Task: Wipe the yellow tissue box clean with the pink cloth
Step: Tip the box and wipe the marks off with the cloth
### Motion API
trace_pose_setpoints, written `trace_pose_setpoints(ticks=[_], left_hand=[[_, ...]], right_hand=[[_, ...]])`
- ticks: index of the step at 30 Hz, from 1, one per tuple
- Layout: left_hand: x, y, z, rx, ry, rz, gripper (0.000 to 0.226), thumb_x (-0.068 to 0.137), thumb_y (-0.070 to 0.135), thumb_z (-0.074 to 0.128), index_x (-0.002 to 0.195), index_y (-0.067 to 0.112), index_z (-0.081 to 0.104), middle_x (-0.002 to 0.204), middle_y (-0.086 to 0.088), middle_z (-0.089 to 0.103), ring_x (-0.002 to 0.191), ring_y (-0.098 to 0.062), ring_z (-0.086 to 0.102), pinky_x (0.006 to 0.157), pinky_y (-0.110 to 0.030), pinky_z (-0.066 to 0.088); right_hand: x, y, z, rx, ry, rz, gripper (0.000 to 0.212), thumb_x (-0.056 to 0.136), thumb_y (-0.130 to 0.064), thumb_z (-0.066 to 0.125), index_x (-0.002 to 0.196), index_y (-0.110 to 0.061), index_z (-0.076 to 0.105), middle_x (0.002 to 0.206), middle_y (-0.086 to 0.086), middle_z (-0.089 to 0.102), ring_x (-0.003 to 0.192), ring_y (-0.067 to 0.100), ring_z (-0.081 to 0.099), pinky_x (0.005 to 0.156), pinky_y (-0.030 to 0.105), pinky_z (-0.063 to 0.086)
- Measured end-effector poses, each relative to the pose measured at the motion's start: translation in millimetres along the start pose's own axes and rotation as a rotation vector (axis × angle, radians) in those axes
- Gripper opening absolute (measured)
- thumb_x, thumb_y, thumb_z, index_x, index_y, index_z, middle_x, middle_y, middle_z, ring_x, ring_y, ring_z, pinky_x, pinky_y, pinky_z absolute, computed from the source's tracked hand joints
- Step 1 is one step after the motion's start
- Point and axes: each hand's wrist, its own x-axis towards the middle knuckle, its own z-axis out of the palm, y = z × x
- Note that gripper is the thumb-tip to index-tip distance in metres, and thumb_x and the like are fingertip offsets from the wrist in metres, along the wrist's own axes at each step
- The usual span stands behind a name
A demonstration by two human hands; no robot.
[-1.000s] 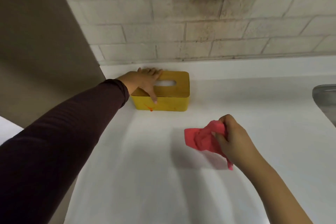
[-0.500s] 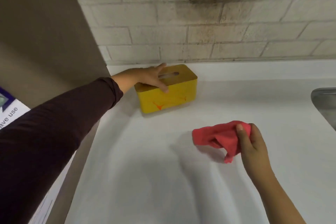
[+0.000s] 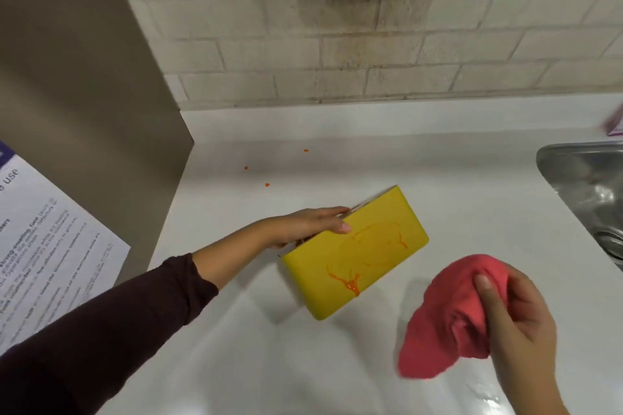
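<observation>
The yellow tissue box (image 3: 367, 246) is tipped back on the white counter, its long yellow side facing up at me. Orange streaks and a wet orange blob mark that side. My left hand (image 3: 310, 224) grips the box along its upper far edge, thumb on the yellow face. To the right and nearer me, my right hand (image 3: 519, 317) holds the bunched pink cloth (image 3: 448, 317) just above the counter, a short gap from the box's right end.
Small orange drops (image 3: 267, 184) dot the white counter (image 3: 236, 330) behind the box. A steel sink (image 3: 593, 192) lies at the right. A tan panel (image 3: 84, 94) with a printed notice (image 3: 43, 246) stands at the left. A brick wall runs behind.
My left hand pulled the box from the back corner toward me and tipped it so the stained side faces up. My right hand with the cloth shifted slightly right and closer.
</observation>
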Motion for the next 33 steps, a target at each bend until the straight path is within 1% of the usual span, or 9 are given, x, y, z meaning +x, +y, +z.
trace_pose_setpoints(ticks=[5,9,12,15,20,23,26,30,33], left_hand=[[8.5,7.9,18.7,0.000,-0.023,-0.039,0.066,0.073,0.051,0.058,0.136,0.040,0.039,0.139,0.000,0.051,0.112,-0.018,0.060,0.095,-0.033,0.050],[16.0,9.4,21.4,-0.064,-0.054,-0.042,0.065,0.076,0.047,0.057,0.137,0.035,0.040,0.138,-0.001,0.053,0.114,-0.022,0.060,0.098,-0.039,0.049],[19.3,9.5,20.1,-0.089,-0.074,-0.043,0.069,0.077,0.044,0.058,0.141,0.031,0.036,0.140,-0.001,0.051,0.117,-0.022,0.058,0.101,-0.041,0.046],[22.3,7.9,21.0,-0.100,-0.082,-0.045,0.067,0.078,0.042,0.058,0.141,0.031,0.036,0.139,-0.003,0.052,0.119,-0.025,0.057,0.104,-0.047,0.043],[20.6,8.0,21.0,-0.121,-0.071,-0.049,0.051,0.078,0.043,0.057,0.129,0.040,0.047,0.131,0.002,0.058,0.110,-0.019,0.064,0.089,-0.032,0.054],[21.2,5.8,21.3,-0.117,-0.040,-0.061,0.073,0.070,0.047,0.064,0.138,0.034,0.039,0.138,-0.003,0.053,0.117,-0.027,0.058,0.101,-0.045,0.046],[21.2,7.2,22.6,-0.052,0.009,-0.068,0.074,0.071,0.047,0.066,0.139,0.037,0.037,0.143,-0.004,0.047,0.121,-0.028,0.053,0.106,-0.049,0.041],[19.7,6.9,20.9,-0.064,-0.005,-0.066,0.069,0.077,0.042,0.061,0.141,0.033,0.036,0.145,-0.006,0.045,0.123,-0.030,0.052,0.107,-0.049,0.039],[20.3,7.1,21.8,-0.041,0.013,-0.062,0.061,0.084,0.040,0.059,0.140,0.033,0.037,0.143,-0.005,0.047,0.121,-0.028,0.053,0.106,-0.047,0.041]], right_hand=[[8.0,3.2,5.6,0.039,-0.125,-0.030,0.016,0.084,-0.022,0.067,0.092,-0.035,0.066,0.086,-0.011,0.069,0.081,0.006,0.064,0.071,0.018,0.052],[24.9,9.3,16.1,0.005,-0.242,-0.093,0.039,0.076,-0.016,0.062,0.112,-0.029,0.057,0.108,0.001,0.062,0.101,0.017,0.060,0.082,0.024,0.051],[33.9,19.5,29.9,-0.159,-0.296,-0.206,0.050,0.077,-0.038,0.063,0.124,-0.026,0.052,0.117,-0.009,0.052,0.114,0.011,0.047,0.092,0.023,0.043],[36.3,34.2,44.7,-0.353,-0.247,-0.282,0.057,0.081,-0.050,0.055,0.133,-0.026,0.047,0.120,-0.011,0.046,0.110,0.002,0.037,0.096,0.025,0.034],[39.6,43.3,58.0,-0.474,-0.198,-0.380,0.050,0.089,-0.037,0.046,0.134,-0.016,0.045,0.123,0.006,0.049,0.107,0.009,0.038,0.094,0.030,0.035],[45.1,44.3,46.5,-0.473,-0.309,-0.462,0.046,0.088,-0.029,0.046,0.129,-0.009,0.051,0.122,0.008,0.050,0.108,0.012,0.042,0.094,0.026,0.036],[51.5,43.0,34.2,-0.492,-0.398,-0.544,0.043,0.085,-0.022,0.045,0.120,-0.001,0.058,0.116,0.016,0.055,0.108,0.022,0.049,0.092,0.035,0.044],[55.6,32.6,51.5,-0.377,-0.242,-0.411,0.041,0.082,-0.021,0.044,0.114,-0.004,0.063,0.107,0.005,0.054,0.097,0.019,0.053,0.084,0.031,0.046],[46.8,30.0,69.0,-0.369,-0.166,-0.362,0.042,0.083,-0.022,0.045,0.118,-0.006,0.060,0.109,0.008,0.055,0.100,0.019,0.052,0.085,0.027,0.044]])
